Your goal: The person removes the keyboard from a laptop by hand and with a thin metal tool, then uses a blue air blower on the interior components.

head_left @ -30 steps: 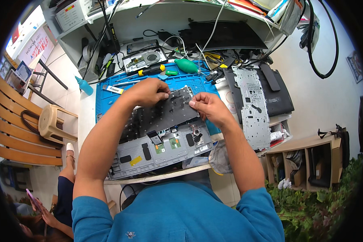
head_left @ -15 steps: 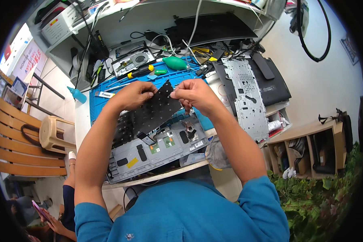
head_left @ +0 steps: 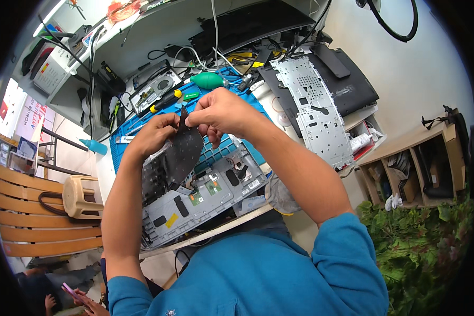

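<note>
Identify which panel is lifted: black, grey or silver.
The black studded sheet, its corner held up by the right hand; the grey casing and silver perforated plate lie flat.

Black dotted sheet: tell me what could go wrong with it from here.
Bent up between the left hand and the right hand, the black dotted sheet could crease or tear. If it slips, it might scrape the exposed green circuit board on the grey laptop casing.

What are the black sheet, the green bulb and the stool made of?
The black sheet looks like thin, matte plastic film, since it's curving upward. The green bulb is probably rubber, smooth and softly shiny. The stool seems moulded plastic: beige, smooth, no visible grain.
</note>
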Demonstrator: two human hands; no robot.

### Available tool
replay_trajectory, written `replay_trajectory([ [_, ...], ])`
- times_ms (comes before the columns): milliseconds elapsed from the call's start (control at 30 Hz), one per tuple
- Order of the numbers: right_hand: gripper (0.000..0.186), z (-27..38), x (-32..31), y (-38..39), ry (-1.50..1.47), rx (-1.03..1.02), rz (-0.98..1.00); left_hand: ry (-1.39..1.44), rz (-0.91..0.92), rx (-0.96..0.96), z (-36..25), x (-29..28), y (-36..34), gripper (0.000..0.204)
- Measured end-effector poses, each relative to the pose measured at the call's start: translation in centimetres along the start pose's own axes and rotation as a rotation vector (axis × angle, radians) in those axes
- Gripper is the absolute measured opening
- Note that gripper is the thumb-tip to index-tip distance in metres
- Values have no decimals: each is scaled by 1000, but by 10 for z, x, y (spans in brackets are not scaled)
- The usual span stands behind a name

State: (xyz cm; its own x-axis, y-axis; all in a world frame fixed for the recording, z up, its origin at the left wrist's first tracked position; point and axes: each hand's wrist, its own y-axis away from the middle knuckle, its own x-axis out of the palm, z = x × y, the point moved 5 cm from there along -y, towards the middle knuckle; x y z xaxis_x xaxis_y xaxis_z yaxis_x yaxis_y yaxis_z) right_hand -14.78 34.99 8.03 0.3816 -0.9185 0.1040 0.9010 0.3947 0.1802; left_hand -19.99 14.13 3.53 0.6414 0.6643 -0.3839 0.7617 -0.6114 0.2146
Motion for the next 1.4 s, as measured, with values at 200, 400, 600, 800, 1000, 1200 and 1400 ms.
replay_trajectory([
  [200, 24, 7, 4, 2, 16, 18, 7, 28, -13, 5, 1, 0, 2, 10],
  [400, 28, 7, 6, 0, 3, 3, 40, 64, -26, 2, -5, 2, 3, 19],
  [600, 33, 9, 7, -6, 40, -11, 55, 65, -64, -28, -19, 6, 9, 25],
  [800, 45, 16, 13, -8, 4, 67, 86, 81, -91, -61, 0, -4, 7, 19],
  [1000, 49, 17, 12, -13, 1, 85, 82, 130, -76, -58, 1, -3, 6, 18],
  [1200, 49, 21, 14, -10, 22, 73, 85, 156, -84, -68, 12, -6, 4, 18],
  [1400, 48, 21, 13, -10, 61, 71, 63, 157, -44, -54, 5, -4, 6, 16],
])
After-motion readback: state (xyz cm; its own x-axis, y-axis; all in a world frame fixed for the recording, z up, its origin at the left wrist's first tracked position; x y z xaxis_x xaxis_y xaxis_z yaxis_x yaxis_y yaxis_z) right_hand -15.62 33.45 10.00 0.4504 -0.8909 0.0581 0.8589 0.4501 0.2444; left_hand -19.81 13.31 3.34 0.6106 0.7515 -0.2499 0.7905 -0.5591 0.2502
